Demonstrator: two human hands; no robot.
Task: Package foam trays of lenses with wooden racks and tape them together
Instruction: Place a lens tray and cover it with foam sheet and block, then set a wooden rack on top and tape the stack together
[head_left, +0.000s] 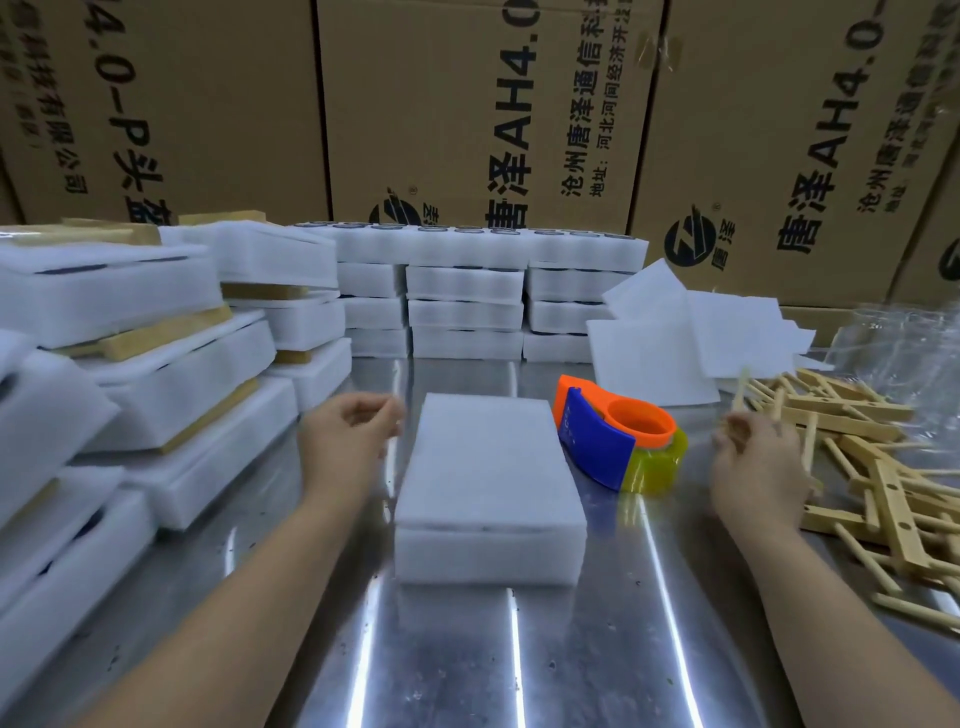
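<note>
Flanking foam tray's (488, 467) edges: left hand (343, 441), right hand (753, 467).

— What can you read on the cardboard at the back?
— The middle box (467, 78) has "唐泽AH4.0" in big black characters running sideways. Beside it is "沧州唐泽通信科", cut off at the top, and a smaller line, "地址:河北河间经济开".
— And the others?
— The right box (753, 130) shows "唐泽AH4.0-" again and "沧州唐泽通", and below them a round logo (691, 241) with "唐泽" next to it. The left box (156, 104) reads "4.0-P头", with the next character partly hidden, and a smaller "科技有限公司".
— Anything on the table (467, 649)?
— The tape dispenser (597, 441) has small marks on its blue cover, too blurred to read.
</note>
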